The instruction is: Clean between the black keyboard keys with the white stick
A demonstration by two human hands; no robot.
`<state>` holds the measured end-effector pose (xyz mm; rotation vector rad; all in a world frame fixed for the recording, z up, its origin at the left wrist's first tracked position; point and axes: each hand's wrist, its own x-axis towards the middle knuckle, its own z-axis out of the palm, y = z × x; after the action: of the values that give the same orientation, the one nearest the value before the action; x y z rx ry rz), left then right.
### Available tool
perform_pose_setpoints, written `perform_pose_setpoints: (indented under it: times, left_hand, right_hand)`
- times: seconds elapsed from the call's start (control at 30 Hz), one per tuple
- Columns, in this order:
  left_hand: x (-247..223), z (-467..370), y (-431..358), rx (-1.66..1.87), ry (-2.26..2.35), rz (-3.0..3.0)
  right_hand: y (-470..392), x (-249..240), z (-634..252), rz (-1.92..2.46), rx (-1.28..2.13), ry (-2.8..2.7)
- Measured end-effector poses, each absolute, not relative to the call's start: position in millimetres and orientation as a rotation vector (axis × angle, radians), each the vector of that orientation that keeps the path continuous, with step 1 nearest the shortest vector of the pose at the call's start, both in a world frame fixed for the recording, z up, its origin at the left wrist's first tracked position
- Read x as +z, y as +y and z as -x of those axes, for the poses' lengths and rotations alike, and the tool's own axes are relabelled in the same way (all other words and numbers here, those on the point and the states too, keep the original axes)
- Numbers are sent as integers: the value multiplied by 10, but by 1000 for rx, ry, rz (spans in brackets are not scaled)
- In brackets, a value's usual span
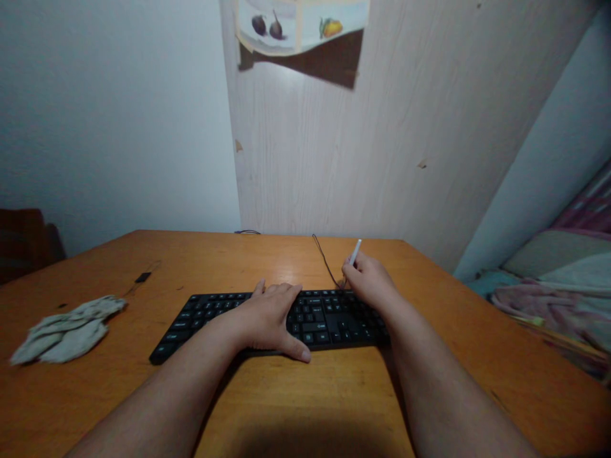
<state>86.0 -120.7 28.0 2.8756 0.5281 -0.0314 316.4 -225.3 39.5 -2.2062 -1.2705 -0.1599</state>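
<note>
A black keyboard (314, 318) lies across the wooden table in front of me. My left hand (270, 318) rests spread over its middle, the fingers reaching to the far edge and the thumb out past the near edge. Over the right part of the keyboard, my right hand (370, 280) is closed around a thin white stick-like tool (356, 252), whose upper end points up. Its lower end is hidden by the fingers, so I cannot tell its exact kind. A black cable (324, 257) runs from near the right hand toward the back of the table.
A crumpled pair of pale cloth gloves (71, 331) lies at the left of the wooden table (315, 394). Behind them is a small black tag-like piece (142, 277). A dark cable end (248, 231) shows at the back edge. Bedding (529, 305) is at the right.
</note>
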Motion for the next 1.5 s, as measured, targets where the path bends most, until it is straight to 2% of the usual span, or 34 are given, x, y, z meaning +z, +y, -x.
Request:
perform_pose_setpoints:
  times: [0.57, 0.73, 1.1, 1.5]
  left_hand:
    - [254, -866, -1190, -30, 523, -2900]
    - [274, -861, -1203, -32, 526, -2896]
    - [258, -866, -1190, -35, 518, -2885]
    - [272, -868, -1199, -16, 511, -2881]
  right_hand:
    - [-2259, 380, -3191, 2235, -46, -1320]
    - [-2248, 372, -3213, 2218, -129, -1287]
    - [-2288, 410, -3193, 2238, -82, -1313]
    - [-2336, 396, -3199, 2207, 227, -1511]
